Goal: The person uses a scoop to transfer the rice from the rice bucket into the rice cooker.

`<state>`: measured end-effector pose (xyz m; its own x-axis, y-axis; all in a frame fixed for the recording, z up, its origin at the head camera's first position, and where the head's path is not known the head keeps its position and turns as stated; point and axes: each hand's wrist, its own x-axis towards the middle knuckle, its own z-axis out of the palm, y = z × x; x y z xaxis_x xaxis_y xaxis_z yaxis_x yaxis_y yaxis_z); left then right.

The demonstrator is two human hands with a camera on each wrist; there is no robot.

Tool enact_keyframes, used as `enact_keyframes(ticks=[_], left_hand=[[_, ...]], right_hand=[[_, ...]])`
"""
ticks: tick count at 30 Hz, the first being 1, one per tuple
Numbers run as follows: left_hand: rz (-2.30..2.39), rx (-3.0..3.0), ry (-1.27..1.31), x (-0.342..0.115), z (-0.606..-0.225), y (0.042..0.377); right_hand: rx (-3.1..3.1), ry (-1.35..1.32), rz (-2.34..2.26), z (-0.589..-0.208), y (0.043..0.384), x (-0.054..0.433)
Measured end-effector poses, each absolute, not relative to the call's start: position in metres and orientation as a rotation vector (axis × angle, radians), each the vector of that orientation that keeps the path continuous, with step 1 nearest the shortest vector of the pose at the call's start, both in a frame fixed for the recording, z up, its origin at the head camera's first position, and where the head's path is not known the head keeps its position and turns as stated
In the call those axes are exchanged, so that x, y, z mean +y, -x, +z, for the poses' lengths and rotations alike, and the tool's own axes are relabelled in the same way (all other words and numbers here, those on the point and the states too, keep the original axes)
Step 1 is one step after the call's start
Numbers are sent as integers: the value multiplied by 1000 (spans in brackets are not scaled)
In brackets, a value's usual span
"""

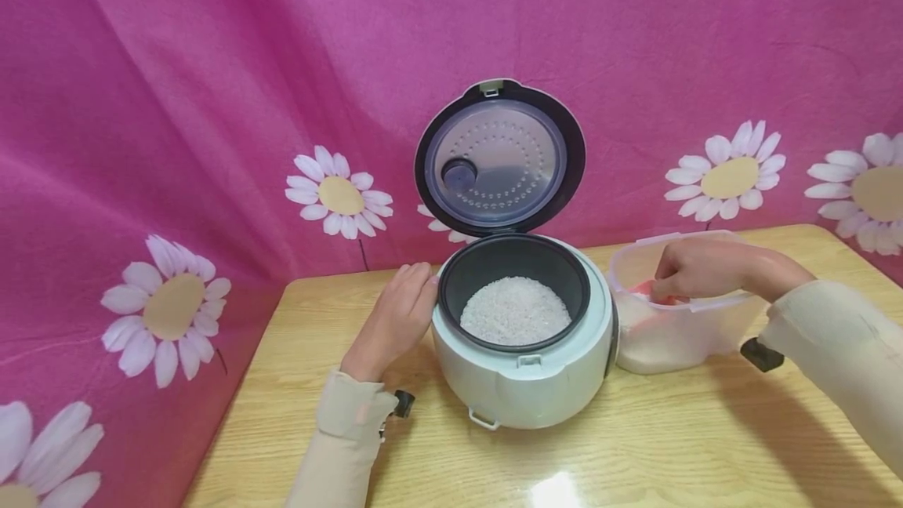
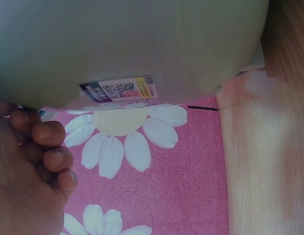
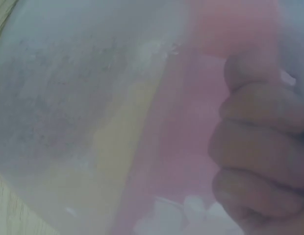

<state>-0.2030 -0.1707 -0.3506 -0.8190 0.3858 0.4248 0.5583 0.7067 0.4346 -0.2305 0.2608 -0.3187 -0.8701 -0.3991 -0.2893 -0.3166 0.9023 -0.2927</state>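
Place: home-like, I'd say; kitchen or other rm, can't tell | pink daisy cloth (image 1: 176,61) behind & L of my wood tbl (image 1: 656,445) | on it: open cooker (image 1: 522,398) w/ rice (image 1: 515,312) in, plastic tub (image 1: 705,335) nxt to it

A pale mint rice cooker (image 1: 518,394) stands upright on the wooden surface (image 1: 423,461), its round lid (image 1: 518,149) raised, white rice (image 1: 516,310) mounded in the dark inner pot (image 1: 511,251). The left hand (image 1: 400,304) touches its left rim. Just beside it, right, a translucent plastic container (image 1: 719,328) holds more rice and a partly hidden pink scoop (image 1: 643,288), in the grip of the right hand (image 1: 694,269).
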Motion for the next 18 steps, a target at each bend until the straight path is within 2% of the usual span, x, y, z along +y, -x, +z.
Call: enact_keyframes(ticks=[18], left_hand=[[-815,-2612,752,-170,-350,203]], right_hand=[[2761,540,-332,-308,223,259]])
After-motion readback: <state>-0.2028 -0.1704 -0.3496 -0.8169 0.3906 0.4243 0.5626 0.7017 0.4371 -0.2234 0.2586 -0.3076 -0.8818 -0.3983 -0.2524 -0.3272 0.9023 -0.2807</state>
